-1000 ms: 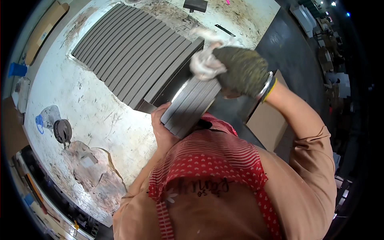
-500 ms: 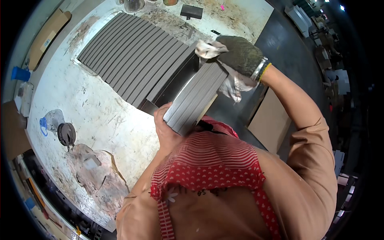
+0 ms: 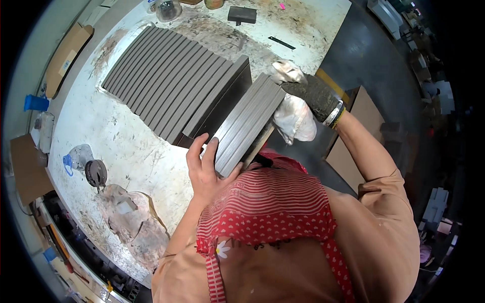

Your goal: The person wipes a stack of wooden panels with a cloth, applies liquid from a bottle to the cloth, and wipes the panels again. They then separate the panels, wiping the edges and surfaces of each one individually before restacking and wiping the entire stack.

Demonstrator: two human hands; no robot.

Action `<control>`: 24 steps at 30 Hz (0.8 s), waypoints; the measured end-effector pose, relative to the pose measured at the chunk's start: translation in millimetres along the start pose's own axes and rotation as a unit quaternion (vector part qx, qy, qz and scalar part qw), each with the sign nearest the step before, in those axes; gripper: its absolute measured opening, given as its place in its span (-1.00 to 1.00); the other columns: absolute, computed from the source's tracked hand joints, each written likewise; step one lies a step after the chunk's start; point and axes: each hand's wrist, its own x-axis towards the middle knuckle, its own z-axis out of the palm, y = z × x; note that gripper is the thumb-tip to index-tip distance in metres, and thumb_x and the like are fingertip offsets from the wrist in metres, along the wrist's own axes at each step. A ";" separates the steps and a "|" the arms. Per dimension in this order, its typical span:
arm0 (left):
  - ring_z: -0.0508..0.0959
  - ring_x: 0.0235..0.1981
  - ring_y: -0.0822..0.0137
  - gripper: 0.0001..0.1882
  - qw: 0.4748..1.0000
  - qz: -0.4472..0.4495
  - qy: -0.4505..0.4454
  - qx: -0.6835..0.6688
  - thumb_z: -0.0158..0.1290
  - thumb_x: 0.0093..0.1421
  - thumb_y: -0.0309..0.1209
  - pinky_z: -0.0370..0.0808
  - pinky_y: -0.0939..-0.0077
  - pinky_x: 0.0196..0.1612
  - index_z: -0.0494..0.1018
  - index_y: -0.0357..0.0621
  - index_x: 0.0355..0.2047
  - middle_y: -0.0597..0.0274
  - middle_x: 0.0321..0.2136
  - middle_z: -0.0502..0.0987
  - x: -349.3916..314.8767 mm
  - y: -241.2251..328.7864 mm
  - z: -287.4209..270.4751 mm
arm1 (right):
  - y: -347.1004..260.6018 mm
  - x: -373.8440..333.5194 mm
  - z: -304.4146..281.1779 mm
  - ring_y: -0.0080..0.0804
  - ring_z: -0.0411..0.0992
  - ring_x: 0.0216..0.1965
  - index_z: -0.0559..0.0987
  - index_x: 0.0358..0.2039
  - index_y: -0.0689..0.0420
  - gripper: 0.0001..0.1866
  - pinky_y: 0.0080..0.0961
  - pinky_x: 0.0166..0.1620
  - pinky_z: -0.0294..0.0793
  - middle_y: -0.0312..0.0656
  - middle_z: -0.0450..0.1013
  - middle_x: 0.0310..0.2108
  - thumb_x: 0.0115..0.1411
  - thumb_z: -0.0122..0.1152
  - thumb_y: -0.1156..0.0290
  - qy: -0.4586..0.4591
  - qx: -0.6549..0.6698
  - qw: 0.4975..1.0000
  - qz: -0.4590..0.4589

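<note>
Close in front of my body stands a grey block (image 3: 247, 129) with lengthwise lines along its top, tilted toward the table. My bare left hand (image 3: 204, 169) grips its near end, two fingers on the left side and the thumb toward the right. My right hand (image 3: 318, 98), in a dark knit glove, is closed on a white stained rag (image 3: 295, 118) at the block's far end. The glove and cloth partly hide that end. Left of the block, a long row of grey slabs (image 3: 166, 81) stands on edge with dark lines between them.
The stained white table (image 3: 156, 174) carries a clear bottle (image 3: 81, 156), a dark round tin (image 3: 96, 173) and a dirty cloth (image 3: 129, 222) at left. A dark flat box (image 3: 242, 15) and a black strip (image 3: 281, 43) lie farther back. Cardboard (image 3: 353, 136) stands beyond the right table edge.
My right hand and the rag have moved right and down to the block's far right corner. My left fingers have shifted higher onto the block. The view has shifted slightly.
</note>
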 end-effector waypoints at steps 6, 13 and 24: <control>0.32 0.09 -0.07 -0.18 0.997 0.038 0.000 0.073 0.40 -0.26 -0.24 0.29 0.12 0.13 0.33 -0.25 0.03 -0.08 0.08 0.26 5.1 12.2 -10.4 | -11.2 2.1 -14.0 -0.52 0.41 -0.15 0.42 0.10 0.15 -0.42 -0.53 -0.04 0.40 -0.22 0.48 -0.11 0.15 0.26 0.10 -0.043 0.070 0.992 0.099; 0.35 0.06 -0.06 -0.22 0.991 0.050 -0.074 0.096 0.32 -0.15 -0.05 0.29 0.15 0.10 0.37 -0.26 0.01 -0.05 0.05 0.35 12.9 11.2 -25.3 | -23.8 -5.9 11.6 -0.52 0.42 -0.24 0.43 0.07 0.14 -0.56 -0.55 -0.11 0.44 -0.27 0.48 -0.15 0.19 0.20 0.29 0.006 0.416 0.905 0.091; 0.33 0.07 0.01 -0.29 0.976 0.067 -0.071 0.196 0.25 -0.12 0.03 0.21 0.12 0.08 0.43 -0.18 -0.04 0.04 0.07 0.34 13.6 22.6 -35.9 | 1.4 10.5 -26.6 -0.22 0.38 0.04 0.34 0.09 0.17 -0.51 -0.22 0.07 0.44 -0.11 0.41 0.00 0.17 0.22 0.37 0.083 0.625 0.768 0.109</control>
